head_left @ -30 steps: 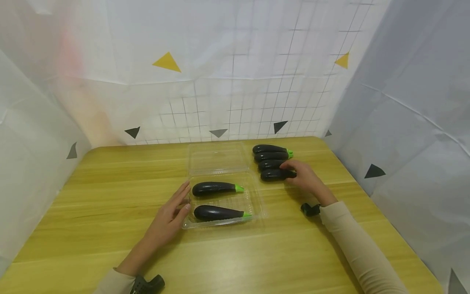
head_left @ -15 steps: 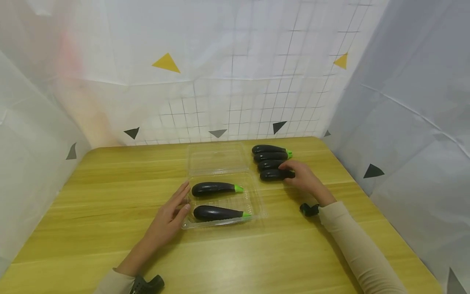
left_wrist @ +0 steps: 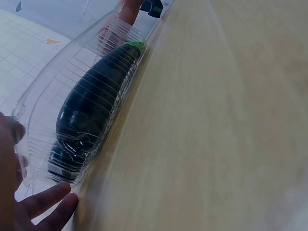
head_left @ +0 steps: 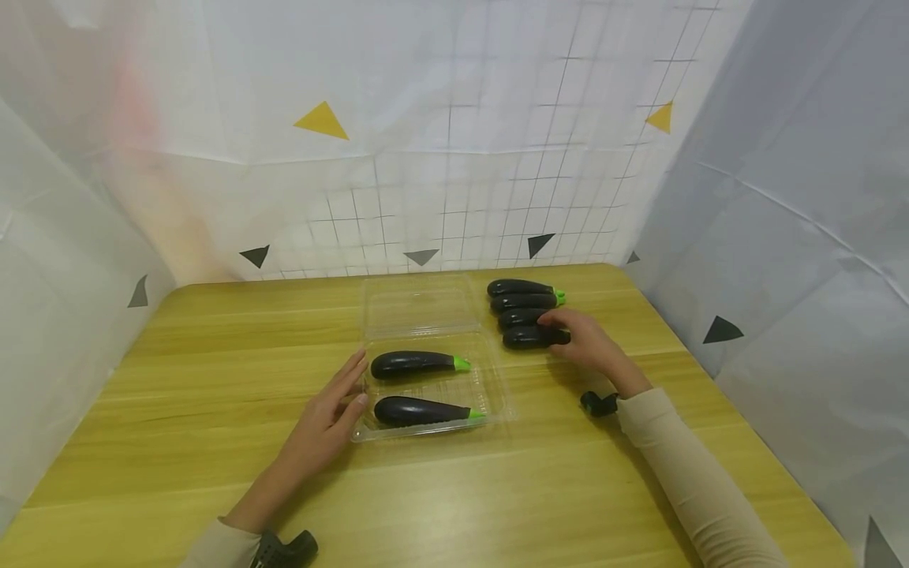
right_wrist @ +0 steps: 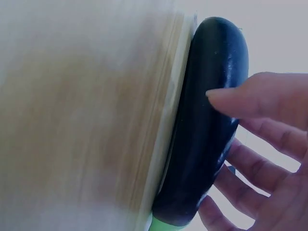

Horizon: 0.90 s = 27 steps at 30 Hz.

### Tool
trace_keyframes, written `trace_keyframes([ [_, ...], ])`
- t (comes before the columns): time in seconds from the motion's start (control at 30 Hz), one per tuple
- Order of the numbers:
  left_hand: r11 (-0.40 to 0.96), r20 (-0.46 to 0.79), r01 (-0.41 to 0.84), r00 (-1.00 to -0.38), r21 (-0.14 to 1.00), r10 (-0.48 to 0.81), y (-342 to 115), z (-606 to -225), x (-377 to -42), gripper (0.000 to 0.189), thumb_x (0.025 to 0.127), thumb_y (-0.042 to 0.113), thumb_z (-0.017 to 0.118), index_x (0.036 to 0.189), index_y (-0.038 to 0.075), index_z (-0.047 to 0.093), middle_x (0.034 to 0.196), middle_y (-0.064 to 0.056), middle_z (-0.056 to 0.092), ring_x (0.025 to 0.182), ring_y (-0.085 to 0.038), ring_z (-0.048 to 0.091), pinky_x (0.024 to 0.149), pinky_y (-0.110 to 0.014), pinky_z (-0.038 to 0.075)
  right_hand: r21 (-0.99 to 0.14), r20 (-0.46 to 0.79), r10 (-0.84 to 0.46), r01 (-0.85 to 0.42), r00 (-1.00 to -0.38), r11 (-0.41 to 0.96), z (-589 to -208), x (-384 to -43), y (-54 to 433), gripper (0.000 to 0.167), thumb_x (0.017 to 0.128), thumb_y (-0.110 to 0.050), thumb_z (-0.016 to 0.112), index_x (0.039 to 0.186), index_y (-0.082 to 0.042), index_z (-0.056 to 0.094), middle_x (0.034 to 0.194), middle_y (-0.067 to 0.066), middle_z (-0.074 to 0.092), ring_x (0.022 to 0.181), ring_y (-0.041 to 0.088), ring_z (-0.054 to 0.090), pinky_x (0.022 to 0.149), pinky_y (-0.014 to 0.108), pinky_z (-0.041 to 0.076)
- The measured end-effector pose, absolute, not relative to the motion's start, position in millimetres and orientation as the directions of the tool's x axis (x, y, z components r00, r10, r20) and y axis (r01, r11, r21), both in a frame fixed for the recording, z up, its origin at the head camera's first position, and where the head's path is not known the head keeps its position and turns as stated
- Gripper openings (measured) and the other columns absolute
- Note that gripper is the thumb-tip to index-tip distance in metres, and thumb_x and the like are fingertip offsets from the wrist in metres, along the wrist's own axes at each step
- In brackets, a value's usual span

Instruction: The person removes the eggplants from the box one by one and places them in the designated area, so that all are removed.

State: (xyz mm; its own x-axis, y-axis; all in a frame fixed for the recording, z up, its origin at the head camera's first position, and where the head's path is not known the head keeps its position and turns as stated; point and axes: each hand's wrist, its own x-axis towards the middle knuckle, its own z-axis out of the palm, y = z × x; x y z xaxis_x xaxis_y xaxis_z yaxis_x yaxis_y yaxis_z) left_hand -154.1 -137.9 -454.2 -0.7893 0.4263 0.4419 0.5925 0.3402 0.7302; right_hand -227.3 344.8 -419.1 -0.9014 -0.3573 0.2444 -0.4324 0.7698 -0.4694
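A clear plastic clamshell container point(head_left: 500, 386) lies unfolded on the table. Two dark eggplants with green stems, a rear one point(head_left: 413, 364) and a front one point(head_left: 420, 411), lie in its base. My left hand point(head_left: 327, 418) rests at the container's left side, fingers extended; the left wrist view has fingertips at its clear wall point(left_wrist: 36, 137). At the right, my right hand point(head_left: 585, 343) holds the nearest eggplant point(head_left: 529, 338) of a stacked row. In the right wrist view its thumb presses one side of that eggplant point(right_wrist: 204, 110), with the other fingers behind. My hand hides its stem end in the head view.
Beyond the held eggplant lie three more eggplants point(head_left: 524, 302), side by side. The container's lid point(head_left: 419, 306) lies back toward the rear edge. White sheets with triangle marks point(head_left: 323, 121) enclose the wooden table point(head_left: 213, 379) at the back and sides.
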Motion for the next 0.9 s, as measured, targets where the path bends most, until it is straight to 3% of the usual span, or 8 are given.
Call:
trace_keyframes([
  [0.27, 0.339, 0.445, 0.595, -0.787, 0.728, 0.426, -137.4, -453.3, -153.9, 0.055, 0.109, 0.011, 0.056, 0.160, 0.002, 0.038, 0.168, -0.009, 0.030, 0.124, -0.034, 0.063, 0.096, -0.046, 0.055, -0.406, 0.243, -0.393, -0.461, -0.887, 0.789, -411.6, -223.4, 339.0, 0.048, 0.084, 0.001, 0.081, 0.129, 0.008, 0.064, 0.127, 0.024, 0.066, 0.118, 0.042, 0.061, 0.103, 0.057, 0.047],
  [0.53, 0.342, 0.445, 0.598, -0.786, 0.725, 0.430, -137.6, -454.0, -154.7, 0.055, 0.109, 0.010, 0.056, 0.160, 0.002, 0.038, 0.168, -0.010, 0.030, 0.124, -0.034, 0.063, 0.096, -0.047, 0.055, -0.400, 0.321, -0.346, -0.457, -0.882, 0.794, -397.9, -214.4, 320.4, 0.037, 0.094, -0.007, 0.076, 0.127, 0.007, 0.065, 0.124, 0.021, 0.066, 0.117, 0.039, 0.061, 0.100, 0.056, 0.048],
  [0.9, 0.347, 0.442, 0.593, -0.790, 0.726, 0.425, -137.7, -453.1, -154.5, 0.054, 0.109, 0.010, 0.056, 0.160, 0.002, 0.039, 0.168, -0.010, 0.031, 0.123, -0.032, 0.063, 0.096, -0.047, 0.055, -0.366, 0.486, -0.393, -0.590, -0.781, 0.720, -378.0, -198.0, 282.6, 0.028, 0.093, -0.009, 0.079, 0.119, -0.003, 0.072, 0.117, 0.012, 0.070, 0.111, 0.032, 0.065, 0.094, 0.053, 0.052],
])
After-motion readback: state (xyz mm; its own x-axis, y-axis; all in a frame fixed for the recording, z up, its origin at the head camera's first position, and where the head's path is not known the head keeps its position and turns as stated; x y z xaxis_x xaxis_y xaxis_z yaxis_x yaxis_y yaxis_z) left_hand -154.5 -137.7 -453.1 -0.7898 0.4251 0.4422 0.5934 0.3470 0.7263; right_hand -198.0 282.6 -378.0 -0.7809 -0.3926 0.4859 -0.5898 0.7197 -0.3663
